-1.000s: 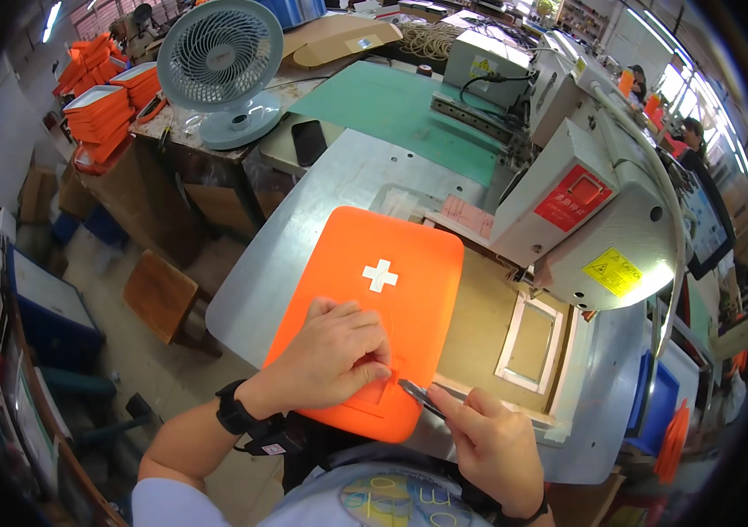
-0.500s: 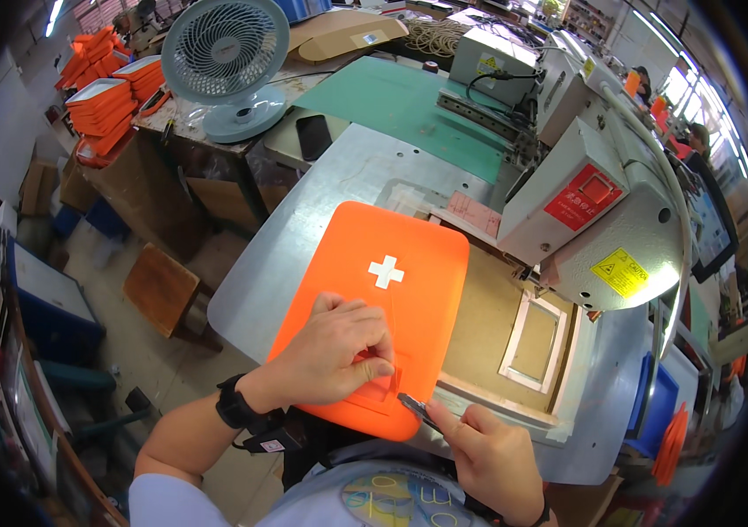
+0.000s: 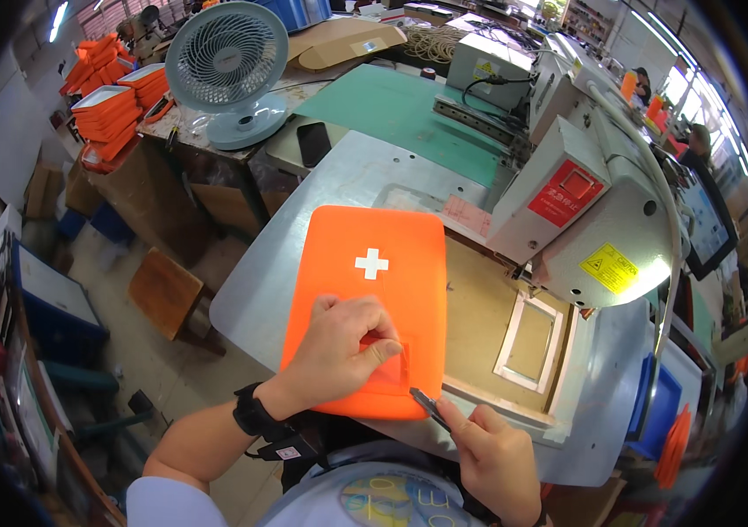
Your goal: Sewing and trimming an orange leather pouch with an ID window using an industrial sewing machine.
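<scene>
An orange case (image 3: 365, 237) with a white cross (image 3: 371, 263) lies on the metal work surface. My left hand (image 3: 343, 342) rests on its lower half, fingers curled and thumb pinched at a raised orange rectangular piece, partly hidden by the hand. My right hand (image 3: 488, 457) grips a narrow dark cutting tool (image 3: 428, 404); its tip touches or nearly touches the case's lower right, just below that piece. Beside the case, right of it, is a board with a pale rectangular frame (image 3: 505, 360).
The grey machine (image 3: 541, 158) stands right, with a screen (image 3: 709, 220) behind. A fan (image 3: 226, 61), phone (image 3: 312, 143), green mat (image 3: 383, 105) and stacks of orange items (image 3: 104, 127) are toward the back. A wooden stool (image 3: 163, 290) stands left; people (image 3: 697, 145) are far right.
The case has turned slightly and its lower end has moved away from me. My left hand moved with it; the tool in my right hand has shifted slightly to the right.
</scene>
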Tool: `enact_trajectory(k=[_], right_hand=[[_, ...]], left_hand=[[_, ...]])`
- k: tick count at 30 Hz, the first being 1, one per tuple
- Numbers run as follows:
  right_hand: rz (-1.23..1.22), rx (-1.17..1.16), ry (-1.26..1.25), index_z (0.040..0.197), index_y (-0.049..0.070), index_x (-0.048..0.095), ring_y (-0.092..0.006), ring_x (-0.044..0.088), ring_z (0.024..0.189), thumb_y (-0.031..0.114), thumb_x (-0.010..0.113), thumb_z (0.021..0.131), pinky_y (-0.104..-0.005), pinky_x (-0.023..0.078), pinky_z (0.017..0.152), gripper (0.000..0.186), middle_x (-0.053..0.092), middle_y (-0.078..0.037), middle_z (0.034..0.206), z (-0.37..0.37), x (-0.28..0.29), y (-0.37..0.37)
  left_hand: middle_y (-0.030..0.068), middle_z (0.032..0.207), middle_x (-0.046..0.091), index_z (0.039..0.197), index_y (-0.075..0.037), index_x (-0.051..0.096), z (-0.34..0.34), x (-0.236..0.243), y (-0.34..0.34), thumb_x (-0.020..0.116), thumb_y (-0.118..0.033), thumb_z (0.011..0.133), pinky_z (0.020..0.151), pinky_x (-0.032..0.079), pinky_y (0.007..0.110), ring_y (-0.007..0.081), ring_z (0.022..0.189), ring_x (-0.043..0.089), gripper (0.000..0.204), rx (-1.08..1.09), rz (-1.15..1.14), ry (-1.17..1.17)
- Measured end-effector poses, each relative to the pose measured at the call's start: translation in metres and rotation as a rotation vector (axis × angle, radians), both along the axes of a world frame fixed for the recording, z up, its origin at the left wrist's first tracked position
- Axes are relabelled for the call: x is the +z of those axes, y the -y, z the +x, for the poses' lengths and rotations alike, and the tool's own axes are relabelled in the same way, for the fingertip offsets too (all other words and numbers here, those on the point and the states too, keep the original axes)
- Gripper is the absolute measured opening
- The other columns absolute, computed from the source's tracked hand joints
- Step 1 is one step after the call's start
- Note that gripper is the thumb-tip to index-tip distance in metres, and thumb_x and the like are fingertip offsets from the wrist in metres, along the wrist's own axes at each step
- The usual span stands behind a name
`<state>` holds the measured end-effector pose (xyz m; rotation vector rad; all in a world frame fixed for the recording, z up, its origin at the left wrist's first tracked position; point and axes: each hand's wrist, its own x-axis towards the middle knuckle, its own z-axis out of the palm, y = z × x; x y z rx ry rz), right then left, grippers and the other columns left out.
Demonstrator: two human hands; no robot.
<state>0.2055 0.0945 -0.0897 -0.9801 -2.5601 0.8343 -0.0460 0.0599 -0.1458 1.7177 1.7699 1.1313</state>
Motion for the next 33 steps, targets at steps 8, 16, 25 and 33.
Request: enact_trajectory(k=[8,16,25,33], right_hand=[[-0.061,-0.02,0.056,0.129,0.016,0.066,-0.0392,0.063,0.075,-0.001,0.059,0.086,-0.044,0.05,0.065,0.047,0.062,-0.019,0.087,0.003,0.001,0.004],[-0.054,0.049,0.053,0.128,0.014,0.066,-0.0393,0.063,0.079,0.0,0.059,0.087,-0.0439,0.05,0.069,0.044,0.064,-0.019,0.093,0.009,0.012,-0.007],[-0.046,0.053,0.148,0.128,0.015,0.066,-0.0395,0.064,0.079,-0.002,0.056,0.085,-0.0436,0.05,0.071,0.048,0.062,-0.02,0.087,0.004,0.017,-0.057],[-0.039,0.071,0.058,0.13,0.013,0.066,-0.0376,0.064,0.082,-0.006,0.054,0.084,-0.0413,0.051,0.074,0.051,0.064,-0.019,0.091,0.011,-0.003,-0.053]], left_hand=[[0.0075,0.086,0.065,0.091,-0.007,0.061,-0.011,0.019,-0.008,0.069,-0.02,0.087,0.076,0.043,0.042,0.0285,0.084,0.063,0.015,-0.172,-0.073,-0.152],[0.0108,0.082,0.065,0.092,-0.006,0.063,-0.015,0.04,-0.026,0.069,-0.023,0.088,0.07,0.049,0.04,0.0301,0.08,0.064,0.018,-0.628,-0.238,-0.223],[0.0061,0.079,0.065,0.088,-0.008,0.064,0.0,0.003,-0.03,0.069,-0.021,0.091,0.063,0.048,0.036,0.0268,0.071,0.063,0.014,-0.249,-0.007,0.03],[0.0035,0.083,0.066,0.09,-0.009,0.065,-0.004,-0.01,-0.032,0.07,-0.022,0.091,0.066,0.047,0.032,0.0221,0.072,0.062,0.014,-0.26,-0.067,0.136]])
